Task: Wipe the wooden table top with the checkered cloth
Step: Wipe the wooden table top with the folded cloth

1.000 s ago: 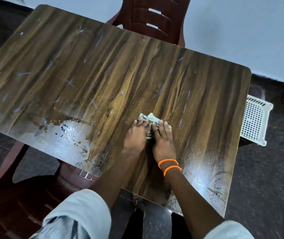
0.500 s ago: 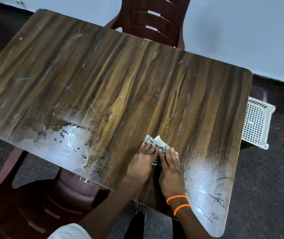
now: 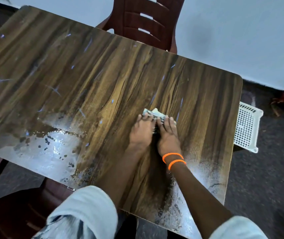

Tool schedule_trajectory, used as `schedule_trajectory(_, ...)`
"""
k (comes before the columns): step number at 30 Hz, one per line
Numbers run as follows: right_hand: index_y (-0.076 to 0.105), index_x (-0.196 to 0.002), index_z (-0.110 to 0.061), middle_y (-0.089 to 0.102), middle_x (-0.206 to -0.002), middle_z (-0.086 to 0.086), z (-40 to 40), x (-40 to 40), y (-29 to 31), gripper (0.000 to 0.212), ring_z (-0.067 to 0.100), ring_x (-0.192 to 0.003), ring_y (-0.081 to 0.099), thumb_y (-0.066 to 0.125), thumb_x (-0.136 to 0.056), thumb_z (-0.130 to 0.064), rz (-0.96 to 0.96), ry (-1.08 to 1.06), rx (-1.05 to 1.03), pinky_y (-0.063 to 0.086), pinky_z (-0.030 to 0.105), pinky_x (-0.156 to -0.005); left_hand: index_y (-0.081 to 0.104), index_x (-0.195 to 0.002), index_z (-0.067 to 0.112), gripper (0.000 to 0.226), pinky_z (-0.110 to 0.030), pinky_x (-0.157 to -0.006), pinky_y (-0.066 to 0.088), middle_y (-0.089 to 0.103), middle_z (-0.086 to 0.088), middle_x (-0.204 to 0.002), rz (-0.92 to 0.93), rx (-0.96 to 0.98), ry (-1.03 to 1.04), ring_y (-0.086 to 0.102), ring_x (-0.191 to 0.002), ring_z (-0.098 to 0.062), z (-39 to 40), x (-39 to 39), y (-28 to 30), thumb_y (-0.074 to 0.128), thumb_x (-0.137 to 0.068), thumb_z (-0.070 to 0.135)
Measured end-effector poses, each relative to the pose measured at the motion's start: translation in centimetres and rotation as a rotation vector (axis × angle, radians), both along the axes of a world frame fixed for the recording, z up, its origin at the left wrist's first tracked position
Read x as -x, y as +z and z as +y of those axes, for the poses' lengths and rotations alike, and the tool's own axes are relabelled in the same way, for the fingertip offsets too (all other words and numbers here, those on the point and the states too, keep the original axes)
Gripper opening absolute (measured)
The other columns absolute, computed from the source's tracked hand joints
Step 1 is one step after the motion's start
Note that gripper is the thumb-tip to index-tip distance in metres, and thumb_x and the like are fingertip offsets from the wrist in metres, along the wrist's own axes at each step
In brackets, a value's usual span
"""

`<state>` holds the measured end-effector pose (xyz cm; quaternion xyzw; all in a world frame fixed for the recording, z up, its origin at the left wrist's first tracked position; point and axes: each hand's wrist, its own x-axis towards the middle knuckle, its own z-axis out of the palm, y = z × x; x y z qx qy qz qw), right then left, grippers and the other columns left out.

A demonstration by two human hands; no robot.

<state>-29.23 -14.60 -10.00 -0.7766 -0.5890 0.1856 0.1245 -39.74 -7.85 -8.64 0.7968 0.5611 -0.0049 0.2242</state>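
Now a wet, glossy patch lies unwiped at the near left of the brown wood-grain table top. Rightward, the left hand and right hand, fingers flat and side by side, have pushed the small folded checkered cloth forward again from the near edge, so one strip is cleared and most remains.

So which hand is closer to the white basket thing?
The right hand. It presses the cloth on the side toward the white basket; the left hand lies beside it, farther away.
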Motion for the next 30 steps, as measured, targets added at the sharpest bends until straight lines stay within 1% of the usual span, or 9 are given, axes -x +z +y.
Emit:
schedule_trajectory(7, 0.029, -0.15, -0.018, 0.016, -0.161, 0.009, -1.0, 4.6, -0.4, 0.076, 0.029, -0.15, 0.004, 0.048, -0.079, 0.0, 0.035, 0.162, -0.034, 0.011, 0.044, -0.123, 0.036, -0.15, 0.027, 0.047, -0.028, -0.124, 0.006, 0.029, 0.006, -0.16, 0.106, -0.079, -0.116, 0.017, -0.15, -0.013, -1.8, 6.3, 0.0, 0.035, -0.103, 0.021)
schedule_trajectory(10, 0.032, -0.149, -0.019, 0.021, -0.16, 0.008, -4.6, 3.8, -1.0, 0.071, 0.027, -0.15, 0.008, 0.047, -0.082, -0.003, 0.017, 0.173, -0.074, 0.015, 0.044, -0.123, 0.059, -0.134, 0.023, 0.043, -0.03, -0.118, 0.028, 0.053, -0.001, -0.145, 0.031, -0.155, -0.123, 0.042, -0.141, -0.02, -4.6, 6.0, 0.4, 0.06, -0.093, 0.015)
schedule_trajectory(11, 0.031, -0.15, -0.019, 0.021, -0.16, 0.008, -5.7, 3.2, -1.1, 0.069, 0.026, -0.15, 0.009, 0.043, -0.083, -0.006, 0.002, 0.172, -0.072, 0.016, 0.044, -0.122, 0.057, -0.135, 0.023, 0.043, -0.032, -0.119, 0.027, 0.052, -0.002, -0.146, 0.023, -0.148, -0.164, 0.041, -0.141, -0.021, -5.3, 5.5, 0.1, 0.058, -0.093, 0.014)
schedule_trajectory(14, 0.03, -0.15, -0.019, 0.023, -0.16, 0.007, -8.0, 0.2, -1.4, 0.065, 0.025, -0.15, 0.009, 0.035, -0.085, -0.009, -0.029, 0.13, -0.072, 0.02, 0.044, -0.121, 0.04, -0.148, 0.024, 0.047, -0.031, -0.125, 0.006, 0.034, -0.002, -0.158, 0.001, -0.049, -0.296, 0.02, -0.15, -0.02, -6.5, 2.6, -1.0, 0.036, -0.101, 0.017)
schedule_trajectory(16, 0.031, -0.15, -0.018, 0.024, -0.159, 0.007, -8.3, -2.3, -1.6, 0.066, 0.024, -0.15, 0.011, 0.036, -0.084, -0.006, -0.041, 0.091, -0.078, 0.022, 0.044, -0.12, 0.039, -0.148, 0.023, 0.047, -0.031, -0.125, 0.003, 0.034, -0.003, -0.158, -0.001, -0.056, -0.333, 0.019, -0.151, -0.021, -6.2, -0.1, -1.3, 0.035, -0.101, 0.017)
schedule_trajectory(20, 0.034, -0.148, -0.016, 0.027, -0.158, 0.01, -5.8, -6.7, -1.3, 0.074, 0.026, -0.149, 0.015, 0.05, -0.079, 0.006, -0.049, -0.012, -0.089, 0.024, 0.046, -0.12, 0.045, -0.144, 0.02, 0.044, -0.034, -0.124, 0.012, 0.04, -0.004, -0.155, -0.019, -0.111, -0.329, 0.025, -0.148, -0.022, -3.8, -5.6, -0.7, 0.035, -0.101, 0.015)
schedule_trajectory(23, 0.037, -0.147, -0.016, 0.026, -0.158, 0.011, -2.1, -8.3, -0.9, 0.076, 0.028, -0.149, 0.013, 0.049, -0.077, 0.01, -0.014, -0.053, -0.077, 0.017, 0.044, -0.122, 0.044, -0.145, 0.019, 0.043, -0.035, -0.122, 0.02, 0.039, -0.003, -0.155, -0.016, -0.103, -0.242, 0.026, -0.148, -0.022, -0.7, -7.8, -0.3, 0.036, -0.103, 0.018)
schedule_trajectory(27, 0.034, -0.148, -0.017, 0.02, -0.16, 0.012, 3.5, -7.2, -0.7, 0.077, 0.029, -0.15, 0.006, 0.046, -0.077, 0.008, 0.014, -0.026, -0.065, 0.012, 0.042, -0.123, 0.044, -0.144, 0.022, 0.042, -0.036, -0.116, 0.031, 0.038, -0.001, -0.155, 0.033, -0.081, -0.138, 0.029, -0.146, -0.024, 3.9, -6.9, 0.1, 0.037, -0.103, 0.024)
schedule_trajectory(30, 0.033, -0.149, -0.017, 0.02, -0.16, 0.013, 7.1, -4.9, -0.8, 0.072, 0.031, -0.15, 0.007, 0.046, -0.081, 0.002, -0.012, 0.094, -0.069, 0.006, 0.04, -0.124, 0.047, -0.141, 0.026, 0.04, -0.038, -0.112, 0.039, 0.04, 0.001, -0.153, 0.083, -0.011, -0.059, 0.035, -0.142, -0.028, 7.2, -3.9, 0.2, 0.039, -0.102, 0.03)
